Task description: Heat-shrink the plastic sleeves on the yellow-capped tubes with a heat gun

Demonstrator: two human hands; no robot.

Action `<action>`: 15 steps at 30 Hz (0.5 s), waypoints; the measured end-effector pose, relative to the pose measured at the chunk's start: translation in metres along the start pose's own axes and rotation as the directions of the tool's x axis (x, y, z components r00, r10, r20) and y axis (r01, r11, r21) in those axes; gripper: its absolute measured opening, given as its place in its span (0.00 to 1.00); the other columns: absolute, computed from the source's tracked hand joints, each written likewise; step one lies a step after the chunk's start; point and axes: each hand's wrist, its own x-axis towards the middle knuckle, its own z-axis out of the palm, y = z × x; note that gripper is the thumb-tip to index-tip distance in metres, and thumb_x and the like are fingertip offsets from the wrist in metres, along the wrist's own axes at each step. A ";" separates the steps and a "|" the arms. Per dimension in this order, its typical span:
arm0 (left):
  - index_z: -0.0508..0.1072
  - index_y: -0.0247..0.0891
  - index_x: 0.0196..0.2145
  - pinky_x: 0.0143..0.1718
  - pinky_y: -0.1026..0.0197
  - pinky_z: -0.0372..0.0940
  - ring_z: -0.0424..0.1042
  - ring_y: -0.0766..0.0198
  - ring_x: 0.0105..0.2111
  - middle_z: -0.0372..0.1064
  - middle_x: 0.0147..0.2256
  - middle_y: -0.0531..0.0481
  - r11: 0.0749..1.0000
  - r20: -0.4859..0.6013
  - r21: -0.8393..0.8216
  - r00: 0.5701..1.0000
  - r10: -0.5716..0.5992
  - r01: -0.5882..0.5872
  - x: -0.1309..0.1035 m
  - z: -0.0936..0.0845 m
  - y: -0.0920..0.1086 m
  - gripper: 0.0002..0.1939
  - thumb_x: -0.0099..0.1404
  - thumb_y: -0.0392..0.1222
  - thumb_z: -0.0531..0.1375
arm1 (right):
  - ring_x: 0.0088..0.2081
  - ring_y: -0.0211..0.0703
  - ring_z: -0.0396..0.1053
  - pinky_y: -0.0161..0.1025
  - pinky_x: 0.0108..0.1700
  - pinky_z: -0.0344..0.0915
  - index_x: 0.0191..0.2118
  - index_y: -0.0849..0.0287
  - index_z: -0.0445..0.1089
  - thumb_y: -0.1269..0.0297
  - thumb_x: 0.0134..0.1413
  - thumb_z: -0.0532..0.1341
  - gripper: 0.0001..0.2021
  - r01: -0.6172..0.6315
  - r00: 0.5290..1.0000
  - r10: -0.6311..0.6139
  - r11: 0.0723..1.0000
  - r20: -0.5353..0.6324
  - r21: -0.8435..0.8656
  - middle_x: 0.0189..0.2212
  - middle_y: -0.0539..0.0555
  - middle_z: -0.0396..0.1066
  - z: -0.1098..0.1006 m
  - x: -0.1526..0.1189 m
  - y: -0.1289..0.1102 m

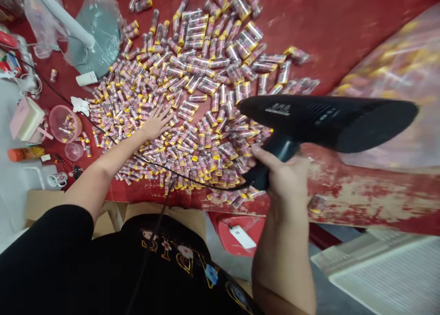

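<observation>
A black hair dryer is gripped by its handle in my right hand, held above the right part of the pile. Its cord runs left across the pile and past my left forearm. Flat on the heap of small clear tubes with yellow ends rests my left hand, fingers spread. The tubes are wrapped in clear film and lie in many directions, with some rows side by side near the back.
A large clear bag of similar tubes stands at the right on the red table. At the left are a pink basket, a mug, an orange bottle and a round grey-green base. A power bank-like white slab lies on a red stool.
</observation>
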 end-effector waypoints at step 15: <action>0.40 0.51 0.75 0.67 0.20 0.28 0.22 0.36 0.75 0.30 0.76 0.47 0.608 -0.289 -0.130 0.556 -0.779 0.783 -0.035 -0.029 -0.019 0.49 0.67 0.77 0.45 | 0.18 0.39 0.64 0.37 0.19 0.64 0.31 0.57 0.65 0.56 0.28 0.80 0.27 -0.026 0.995 0.033 0.997 0.089 -0.079 0.21 0.47 0.67 0.004 -0.048 0.009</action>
